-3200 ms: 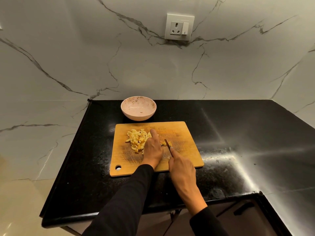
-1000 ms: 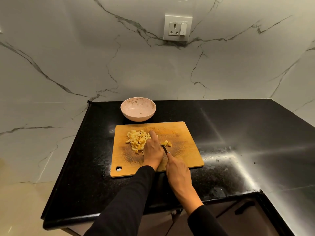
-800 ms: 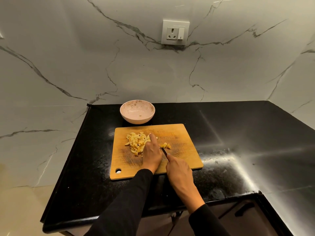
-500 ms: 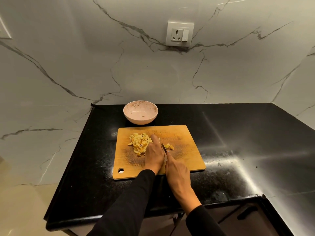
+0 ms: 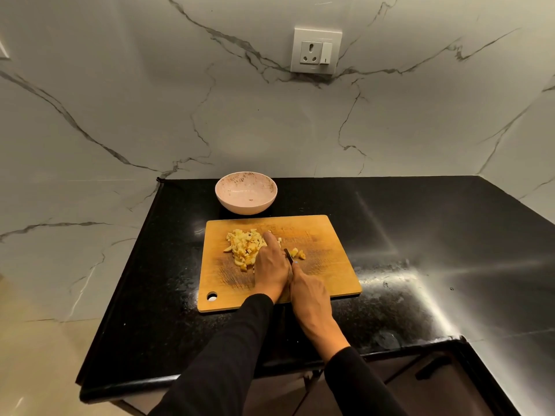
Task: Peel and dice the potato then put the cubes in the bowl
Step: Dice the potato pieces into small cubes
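A pile of pale yellow potato cubes (image 5: 244, 247) lies on the wooden cutting board (image 5: 324, 265), left of centre. My left hand (image 5: 271, 265) rests palm down at the pile's right edge, fingers over the potato pieces beneath it. Tight against it on the right, my right hand (image 5: 310, 294) grips a knife (image 5: 289, 255) whose dark blade points away from me. A few loose cubes (image 5: 298, 253) lie just right of the blade. Behind the board stands the pink bowl (image 5: 245, 179), holding only a tiny speck.
The board sits on a black stone counter (image 5: 420, 235) whose left and near edges drop off. Marble walls rise behind and to the right, with a wall socket (image 5: 316, 51) above. A dark cabinet handle (image 5: 432, 367) shows below the counter at right.
My right hand and the knife have shifted left until they sit tight against my left hand. The pile and bowl stay put.
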